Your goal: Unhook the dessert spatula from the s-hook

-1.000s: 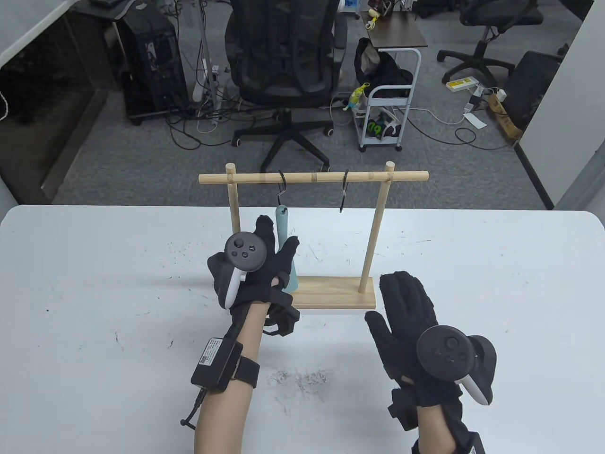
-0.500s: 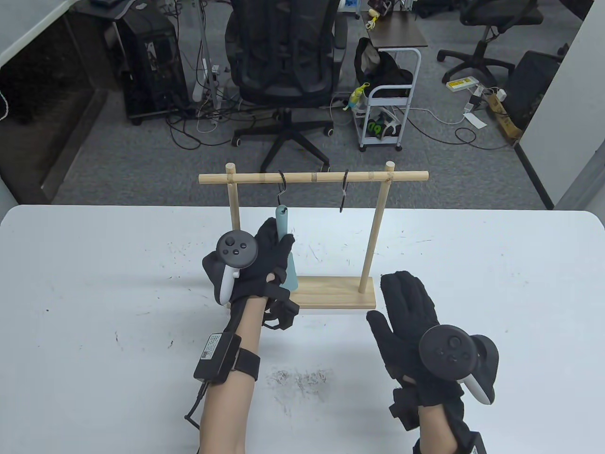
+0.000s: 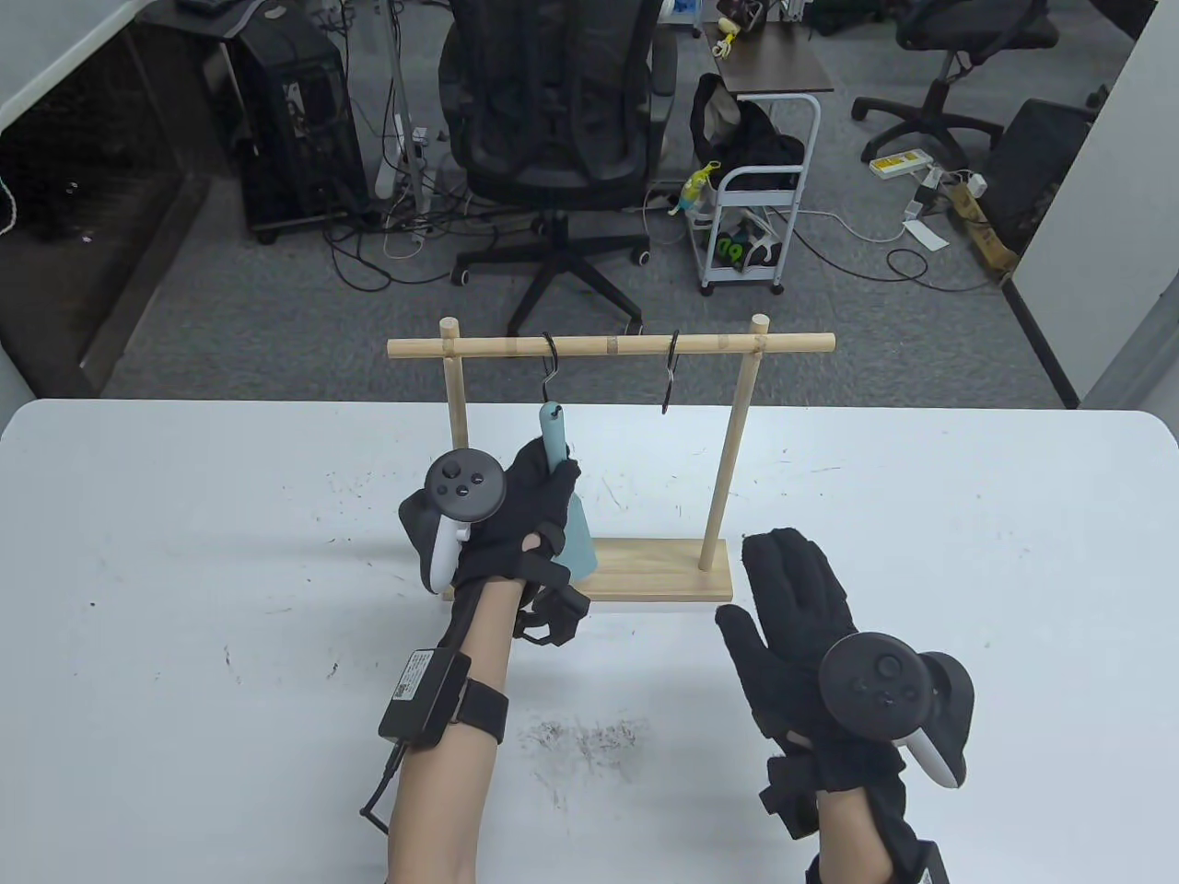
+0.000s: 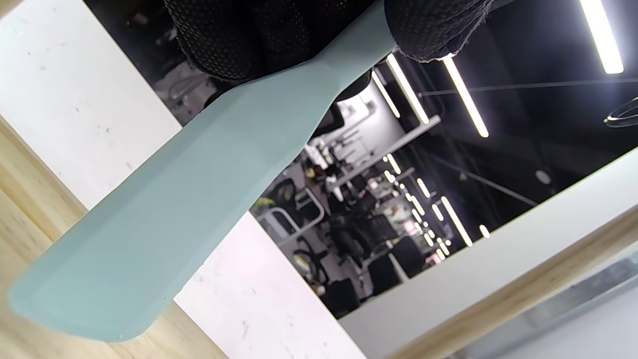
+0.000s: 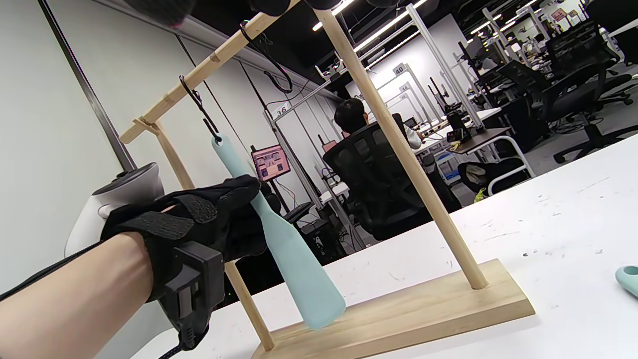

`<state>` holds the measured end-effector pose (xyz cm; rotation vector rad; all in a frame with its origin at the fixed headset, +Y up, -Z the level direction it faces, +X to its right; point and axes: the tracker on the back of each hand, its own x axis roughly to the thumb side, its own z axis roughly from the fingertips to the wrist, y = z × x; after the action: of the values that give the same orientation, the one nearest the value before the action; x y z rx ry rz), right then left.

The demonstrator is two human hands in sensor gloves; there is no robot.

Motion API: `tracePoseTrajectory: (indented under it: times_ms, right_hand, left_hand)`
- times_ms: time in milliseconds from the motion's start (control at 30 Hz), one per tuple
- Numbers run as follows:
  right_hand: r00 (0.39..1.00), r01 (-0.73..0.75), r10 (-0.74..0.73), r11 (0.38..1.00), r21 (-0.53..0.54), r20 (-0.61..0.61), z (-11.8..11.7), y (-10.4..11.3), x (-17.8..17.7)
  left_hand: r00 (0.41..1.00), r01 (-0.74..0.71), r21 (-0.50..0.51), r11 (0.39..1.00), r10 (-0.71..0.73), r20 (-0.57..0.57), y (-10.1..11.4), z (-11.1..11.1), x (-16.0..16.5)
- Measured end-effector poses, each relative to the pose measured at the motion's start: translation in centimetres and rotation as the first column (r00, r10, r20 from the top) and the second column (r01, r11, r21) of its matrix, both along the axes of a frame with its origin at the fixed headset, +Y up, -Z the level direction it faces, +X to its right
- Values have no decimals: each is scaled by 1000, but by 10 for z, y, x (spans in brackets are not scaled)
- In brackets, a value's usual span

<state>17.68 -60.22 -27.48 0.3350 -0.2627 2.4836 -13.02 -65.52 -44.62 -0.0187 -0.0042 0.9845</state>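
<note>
Where hooked, spatula (image 5: 279,234) tilted sideways

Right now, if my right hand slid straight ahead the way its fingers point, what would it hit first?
Probably the flat wooden base of the hanging rack: the right hand lies open, fingertips aimed at the base's near right corner, though depth is unclear.

Table: I work over a white top (image 3: 184,571), scuffed with dark marks.
Floor: grey carpet (image 3: 276,322), loose cables trailing across it.
Seating: I see a black mesh office chair (image 3: 553,120) straight beyond the table, another chair (image 3: 958,55) far right.
Storage: white wheeled cart (image 3: 751,221); black computer tower (image 3: 290,120) at left.
Light: ceiling strip lights (image 4: 461,94) overhead.
</note>
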Motion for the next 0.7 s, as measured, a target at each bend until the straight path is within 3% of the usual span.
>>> tracePoseTrajectory:
  times_ms: [700]
  right_hand:
    - [1000, 3, -3, 1000, -1, -19, 1, 1, -3]
  left_hand:
    - [988, -109, -77, 991, 116, 98, 11, 16, 1]
